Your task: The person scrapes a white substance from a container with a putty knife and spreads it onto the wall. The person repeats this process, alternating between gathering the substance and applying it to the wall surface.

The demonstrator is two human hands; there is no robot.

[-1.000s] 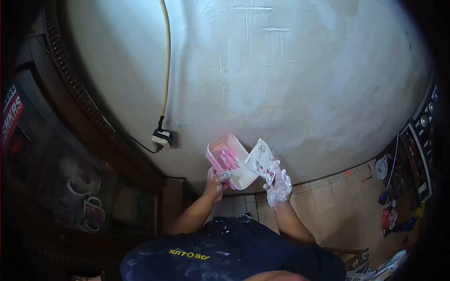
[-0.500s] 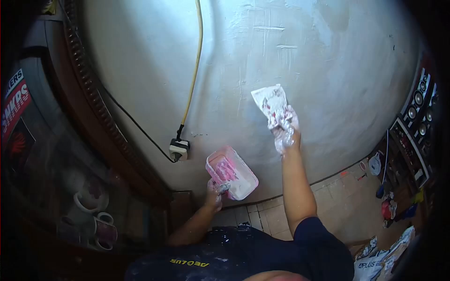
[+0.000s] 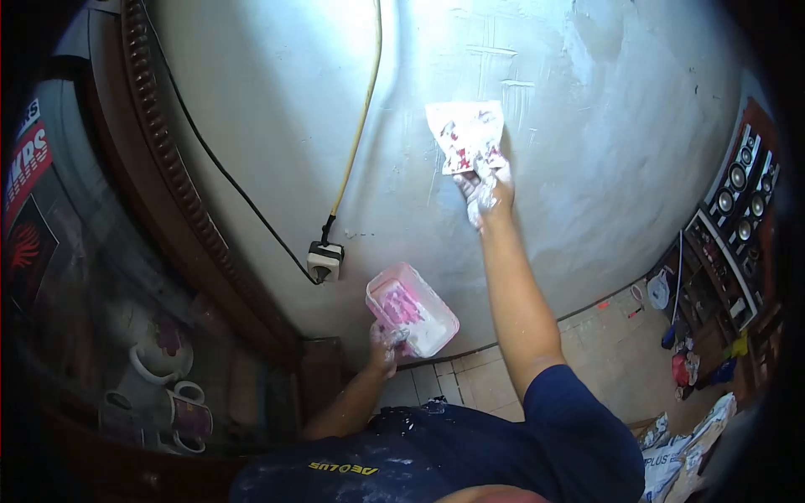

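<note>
My right hand, smeared with white paste, grips the narrow end of a flat putty spreader. Its wide edge points up against the grey wall, and red patches show through the white coating. Lower down, my left hand holds a pink plastic tub by its near side. The tub is tilted so its inside faces me, with white putty along the bottom and right side. Raised white streaks mark the wall above the spreader.
A yellow cable hangs down the wall to a white socket block. At left stands a dark wooden glass cabinet with cups inside. Shelves with speakers are at right; a white sack lies lower right.
My right hand has moved up and slightly left along the wall with the spreader, which has turned more upright. My left hand and the tub have stayed nearly in place.
</note>
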